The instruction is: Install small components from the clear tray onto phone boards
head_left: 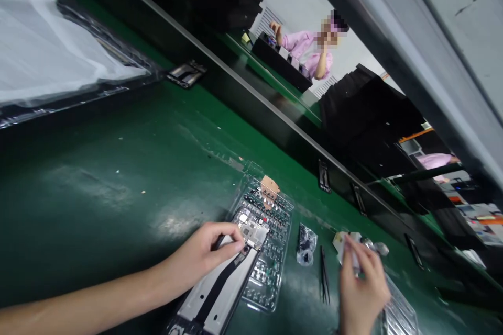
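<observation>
An opened smartphone (220, 282) lies slanted, its upper part over a clear plastic tray (275, 293) of small parts. The circuit board (251, 233) shows at its upper end, and a black flex cable (220, 288) runs down the pale battery area. My left hand (216, 246) rests on the phone, thumb and index fingertip closed together beside the board; anything between them is hidden. To the right, my right hand (363, 280) is pinched and slightly blurred before a small pale container (341, 241); what its fingertips hold is unclear.
Black tweezers (324, 275) and a small clear bag (306, 243) with dark parts lie between my hands. Another clear tray (398, 309) is at lower right. White sheeting (58, 47) covers something at upper left. Beyond the ledge sits a person in pink (306, 49).
</observation>
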Demonstrator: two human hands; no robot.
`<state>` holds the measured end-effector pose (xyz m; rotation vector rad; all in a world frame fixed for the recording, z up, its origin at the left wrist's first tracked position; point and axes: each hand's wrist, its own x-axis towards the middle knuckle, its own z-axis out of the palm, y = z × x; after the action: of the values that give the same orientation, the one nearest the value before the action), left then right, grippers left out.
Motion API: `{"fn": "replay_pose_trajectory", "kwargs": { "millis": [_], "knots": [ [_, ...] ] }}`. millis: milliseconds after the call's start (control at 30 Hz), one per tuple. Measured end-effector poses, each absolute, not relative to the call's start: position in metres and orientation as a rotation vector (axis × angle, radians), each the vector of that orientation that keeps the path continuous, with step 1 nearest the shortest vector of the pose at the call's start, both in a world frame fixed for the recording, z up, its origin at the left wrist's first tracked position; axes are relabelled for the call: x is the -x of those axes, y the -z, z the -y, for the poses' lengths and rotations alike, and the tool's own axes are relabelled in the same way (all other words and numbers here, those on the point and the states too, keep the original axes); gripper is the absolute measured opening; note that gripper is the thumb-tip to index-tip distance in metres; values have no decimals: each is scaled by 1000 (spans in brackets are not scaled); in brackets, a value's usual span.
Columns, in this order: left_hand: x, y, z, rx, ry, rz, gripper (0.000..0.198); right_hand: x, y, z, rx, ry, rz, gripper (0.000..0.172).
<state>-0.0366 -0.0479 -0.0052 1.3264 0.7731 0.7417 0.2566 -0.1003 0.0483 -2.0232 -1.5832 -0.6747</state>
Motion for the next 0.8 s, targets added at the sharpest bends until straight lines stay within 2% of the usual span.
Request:
{"fn": "replay_pose_trajectory", "kwargs": {
  "millis": [100, 233, 800],
  "knots": [
    [37, 3, 50, -1346, -766, -761, 22, -177, -38, 111, 1480, 302, 1919, 32],
    [37, 0, 51, -1342, -811, -739, 19, -121, -26, 115, 1327, 131, 2014, 39],
    [37, 0, 52, -1340, -826, -733, 17, -124, -18, 122, 1310, 190, 2109, 41]
  ]
}}
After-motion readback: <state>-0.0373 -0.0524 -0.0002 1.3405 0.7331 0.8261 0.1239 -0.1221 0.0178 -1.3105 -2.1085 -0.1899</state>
